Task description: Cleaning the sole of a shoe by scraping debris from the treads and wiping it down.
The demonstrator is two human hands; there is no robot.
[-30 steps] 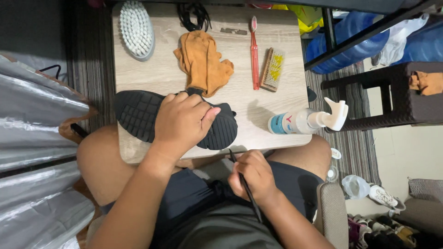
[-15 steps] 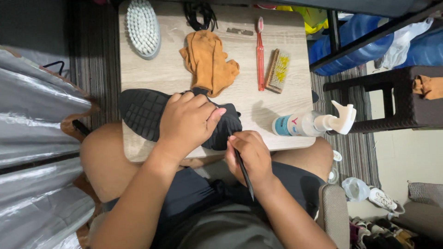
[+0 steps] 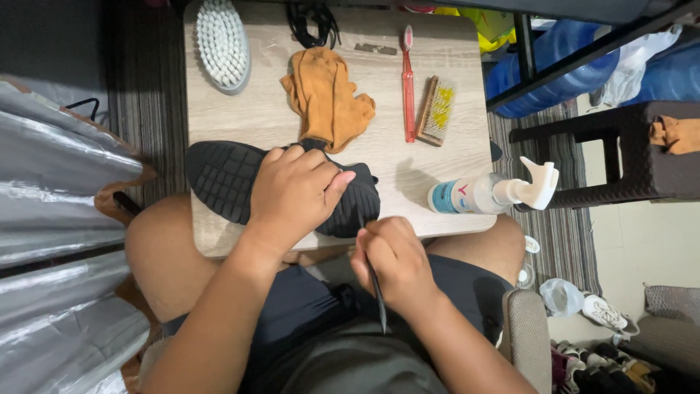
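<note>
Since a moment ago our right hand (image 3: pixel 394 263) has crept up to the black shoe (image 3: pixel 281 190), fingers clamped on a thin dark tool (image 3: pixel 373 281), while our left hand (image 3: pixel 295 193) presses the shoe sole-up on the bench (image 3: pixel 255 109), steadying it.

You have a black shoe (image 3: pixel 233 179) with a gridded tread sole lying on the pale wood-grain worktop (image 3: pixel 262 109). Beyond it you see an orange-tan cloth (image 3: pixel 324 95), a red toothbrush (image 3: pixel 408 80), a white-bristled brush (image 3: pixel 222 44) and a white spray bottle (image 3: pixel 488 193) with a blue label. Your shorts (image 3: pixel 321 314) are dark navy.
</note>
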